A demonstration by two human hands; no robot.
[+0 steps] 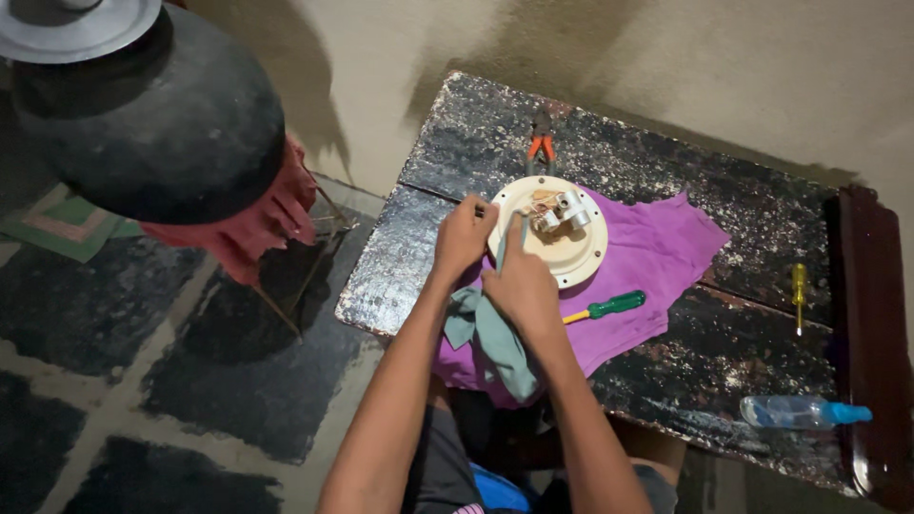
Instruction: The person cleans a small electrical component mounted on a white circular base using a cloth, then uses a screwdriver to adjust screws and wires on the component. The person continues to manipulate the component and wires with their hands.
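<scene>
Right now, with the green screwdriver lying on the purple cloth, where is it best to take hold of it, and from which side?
Grip the green handle of the screwdriver, coming from above on its right, the far side from the right hand. It lies flat on the purple cloth, handle toward the open table, nothing over it. The yellow collar and tip point at the right hand, which probably crowds that end.

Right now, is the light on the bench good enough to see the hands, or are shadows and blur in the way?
Head view: dim, uneven light; the left hand, right hand and cream disc are readable, slightly soft. Arm shadows darken the purple cloth below; the black pot at top left is near-featureless.
</scene>
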